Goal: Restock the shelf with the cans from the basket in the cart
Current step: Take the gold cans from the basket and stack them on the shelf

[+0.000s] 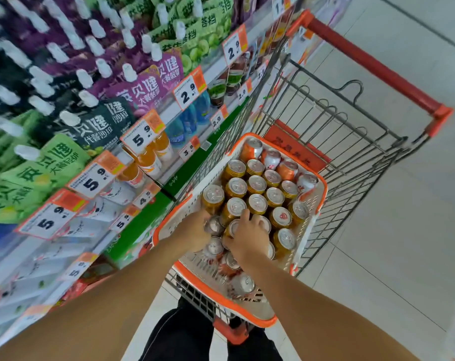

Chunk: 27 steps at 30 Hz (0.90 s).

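Both hands reach into the basket [321, 188] of cans [257, 184].
Left hand [195, 226] and right hand [247, 237] each rest on cans; whether either grip is clenched cannot be told.

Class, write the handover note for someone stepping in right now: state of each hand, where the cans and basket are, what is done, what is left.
Left hand: down in the basket, fingers among the cans; grip not clear.
Right hand: resting on top of the cans at the near middle, fingers spread over one; not yet lifted.
Basket sits in the cart, beside the shelf to the left, mostly full of upright gold cans, a few orange and white ones at the far end.
Done: nothing visibly shelved.
Left: lift the cans out and place them on the shelf.
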### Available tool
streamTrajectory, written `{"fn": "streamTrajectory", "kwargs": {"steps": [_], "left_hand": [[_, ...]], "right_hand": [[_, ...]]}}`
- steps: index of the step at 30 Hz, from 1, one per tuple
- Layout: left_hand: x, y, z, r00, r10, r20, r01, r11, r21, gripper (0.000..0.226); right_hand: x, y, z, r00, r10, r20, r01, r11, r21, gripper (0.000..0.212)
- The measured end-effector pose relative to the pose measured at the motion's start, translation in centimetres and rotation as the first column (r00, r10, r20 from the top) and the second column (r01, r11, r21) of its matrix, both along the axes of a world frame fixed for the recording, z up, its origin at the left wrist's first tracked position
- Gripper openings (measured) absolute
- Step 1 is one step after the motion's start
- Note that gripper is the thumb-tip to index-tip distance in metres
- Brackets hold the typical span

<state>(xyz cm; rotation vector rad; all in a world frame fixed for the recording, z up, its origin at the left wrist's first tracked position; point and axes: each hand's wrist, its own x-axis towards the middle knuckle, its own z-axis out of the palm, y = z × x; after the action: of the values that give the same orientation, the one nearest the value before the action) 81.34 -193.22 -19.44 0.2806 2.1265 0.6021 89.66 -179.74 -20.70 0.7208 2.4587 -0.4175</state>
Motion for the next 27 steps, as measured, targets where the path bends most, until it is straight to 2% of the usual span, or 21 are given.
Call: {"fn": "streamTrajectory", "kwargs": {"steps": [2, 5, 10, 12, 15, 18, 20, 23, 25, 27], "left_hand": [[-0.1, -0.2, 0.0, 0.998, 0.042, -0.044, -0.041, 0.999, 0.021, 0.041], [-0.4, -0.3, 0.0, 0.993, 0.085, -0.085, -0.08, 0.995, 0.057, 0.043], [-0.4, -0.3, -0.4, 0.997, 0.055, -0.051, -0.055, 0.998, 0.01, 0.044], [0.1, -0.6, -0.4, 1.0, 0.031, 0.003, -0.031, 1.0, -0.006, 0.044], [0.5, -0.7, 0.7, 0.994, -0.03, 0.103, 0.025, 0.999, 0.044, 0.067], [0.5, 0.1, 4.3, 0.986, -0.134, 0.1, 0.11, 0.969, 0.221, 0.088], [-0.2, 0.9, 8.4, 0.994, -0.106, 0.023, 0.092, 0.937, 0.337, 0.081], [-2.5, 2.2, 15.5, 0.998, 0.059, -0.006, -0.047, 0.848, 0.528, 0.061], [-4.8, 2.8, 22.8, 0.994, 0.106, -0.028, -0.065, 0.769, 0.636, 0.045], [-6.6, 3.0, 28.4, 0.99, 0.119, 0.074, -0.136, 0.689, 0.712, 0.041]], "right_hand": [[0.6, 0.0, -0.6, 0.999, 0.019, -0.037, -0.018, 1.0, 0.022, 0.085], [1.7, 0.0, -1.3, 0.995, 0.042, -0.086, -0.039, 0.998, 0.043, 0.07], [0.3, 0.1, -1.5, 0.995, -0.08, -0.065, 0.083, 0.996, 0.037, 0.064], [-0.1, 0.4, -0.9, 0.997, -0.07, -0.042, 0.07, 0.998, -0.008, 0.065], [0.0, 1.5, 1.5, 0.992, -0.112, -0.061, 0.098, 0.977, -0.189, 0.059], [-1.0, 3.0, 6.9, 0.962, -0.231, -0.144, 0.163, 0.911, -0.378, 0.059], [-2.8, 4.4, 13.1, 0.942, -0.257, -0.215, 0.151, 0.898, -0.414, 0.057], [-6.0, 5.7, 23.1, 0.924, -0.179, -0.337, 0.008, 0.892, -0.452, 0.061], [-8.1, 6.1, 31.1, 0.869, -0.219, -0.444, -0.074, 0.829, -0.554, 0.039], [-9.6, 6.4, 36.3, 0.843, -0.307, -0.441, -0.114, 0.699, -0.706, 0.018]]}}
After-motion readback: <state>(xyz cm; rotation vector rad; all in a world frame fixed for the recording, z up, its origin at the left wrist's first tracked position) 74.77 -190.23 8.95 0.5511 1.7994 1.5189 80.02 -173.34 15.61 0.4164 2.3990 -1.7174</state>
